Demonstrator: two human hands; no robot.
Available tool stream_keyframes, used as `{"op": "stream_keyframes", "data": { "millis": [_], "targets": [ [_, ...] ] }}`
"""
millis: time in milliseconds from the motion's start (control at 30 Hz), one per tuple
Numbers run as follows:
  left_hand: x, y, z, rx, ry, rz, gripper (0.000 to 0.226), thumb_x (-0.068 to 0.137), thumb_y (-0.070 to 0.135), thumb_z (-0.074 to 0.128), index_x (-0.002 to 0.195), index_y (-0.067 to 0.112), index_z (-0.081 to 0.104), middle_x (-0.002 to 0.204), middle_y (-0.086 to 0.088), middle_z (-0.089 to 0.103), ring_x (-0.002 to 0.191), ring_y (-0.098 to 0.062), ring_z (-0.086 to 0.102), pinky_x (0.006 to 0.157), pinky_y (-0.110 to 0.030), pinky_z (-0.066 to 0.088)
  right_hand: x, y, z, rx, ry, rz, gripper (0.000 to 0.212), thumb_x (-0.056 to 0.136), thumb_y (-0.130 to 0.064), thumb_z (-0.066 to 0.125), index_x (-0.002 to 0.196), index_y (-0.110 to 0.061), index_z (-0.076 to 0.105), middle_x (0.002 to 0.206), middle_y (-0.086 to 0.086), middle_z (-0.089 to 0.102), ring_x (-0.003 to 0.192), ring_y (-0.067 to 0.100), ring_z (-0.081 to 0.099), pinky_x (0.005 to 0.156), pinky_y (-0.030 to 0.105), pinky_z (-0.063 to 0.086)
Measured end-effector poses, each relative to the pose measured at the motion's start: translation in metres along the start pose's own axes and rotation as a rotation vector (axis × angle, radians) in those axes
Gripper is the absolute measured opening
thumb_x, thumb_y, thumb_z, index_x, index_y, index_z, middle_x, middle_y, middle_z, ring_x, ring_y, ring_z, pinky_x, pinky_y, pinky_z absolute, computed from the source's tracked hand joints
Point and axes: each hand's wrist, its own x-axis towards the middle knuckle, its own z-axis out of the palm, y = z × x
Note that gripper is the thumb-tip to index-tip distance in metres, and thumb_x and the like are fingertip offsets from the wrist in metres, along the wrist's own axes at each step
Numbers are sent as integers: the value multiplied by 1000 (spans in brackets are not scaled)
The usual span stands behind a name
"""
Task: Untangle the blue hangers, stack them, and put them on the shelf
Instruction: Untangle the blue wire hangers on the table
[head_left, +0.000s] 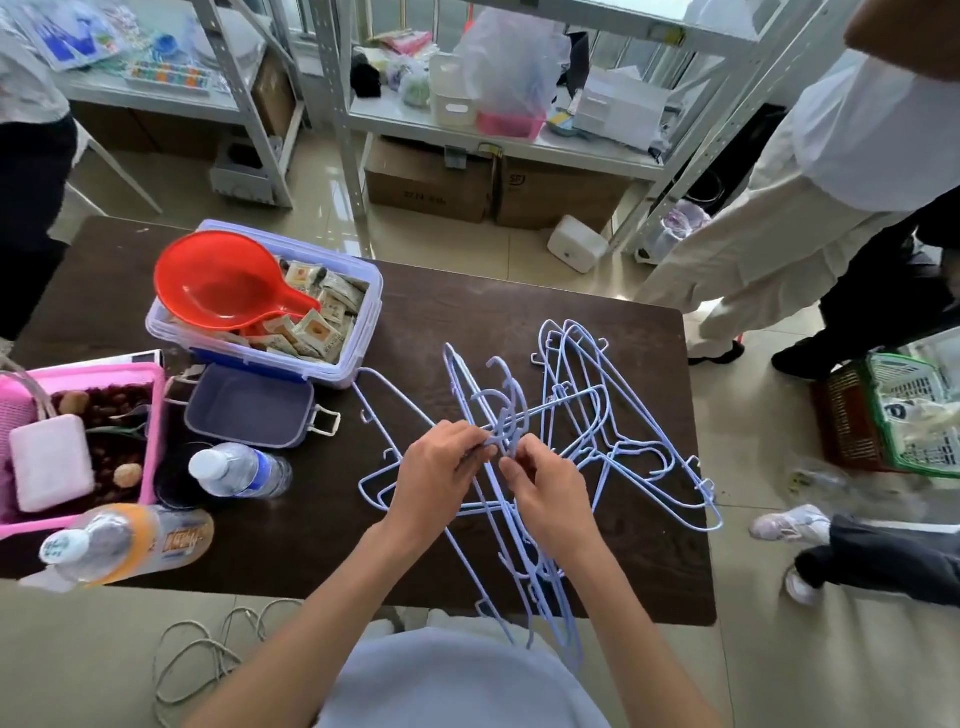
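Observation:
A tangle of several light-blue wire hangers (597, 415) lies on the dark brown table (467, 312), spreading from the middle to the right edge, with some hanging over the near edge. My left hand (439, 467) pinches hanger hooks at the centre of the tangle. Close beside it, my right hand (545, 493) pinches a neighbouring hook. The white metal shelf (498, 140) stands beyond the table's far side.
A clear box (363, 332) of packets with a red scoop (223, 283) sits at the back left, its lid (249, 408) beside it. A pink basket (150, 415) and two bottles (239, 470) crowd the left. People stand left and right; a green basket (914, 415) is on the floor.

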Motion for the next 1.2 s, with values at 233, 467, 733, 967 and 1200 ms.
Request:
{"op": "stream_keyframes", "data": {
  "millis": [233,467,733,967,1200],
  "targets": [
    [12,2,-16,260,-32,108,21,101,32,58,102,19,74,87,5,71,74,-15,69,59,-31,55,12,4,0,-2,0,2,21,103,-31,60,84,-27,51,62,-9,53,55,8,50,57,32,44],
    [20,16,-28,296,-31,227,8,101,18,65,104,17,72,88,4,71,75,-19,71,57,-31,53,16,1,-5,261,-24,85,16,105,-29,56,92,-21,59,72,-5,57,61,7,51,59,29,45],
    [29,2,-51,288,-126,387,10,98,12,68,107,17,69,95,4,69,82,-18,70,62,-38,58,11,6,-20,298,-95,40,18,106,-24,54,89,-20,56,66,-11,50,58,2,44,57,22,41],
    [28,19,-59,171,-242,536,12,106,17,58,111,14,69,106,1,70,92,-20,69,75,-39,59,4,9,-35,65,-53,10,17,106,-30,54,93,-20,57,68,-4,56,54,6,48,53,26,39],
    [15,40,-51,141,-199,615,23,102,12,66,124,20,63,123,-2,71,116,-18,69,83,-38,63,10,14,-34,101,55,132,19,105,-31,56,89,-21,60,74,-2,63,62,11,55,55,30,44]
  ]
}}
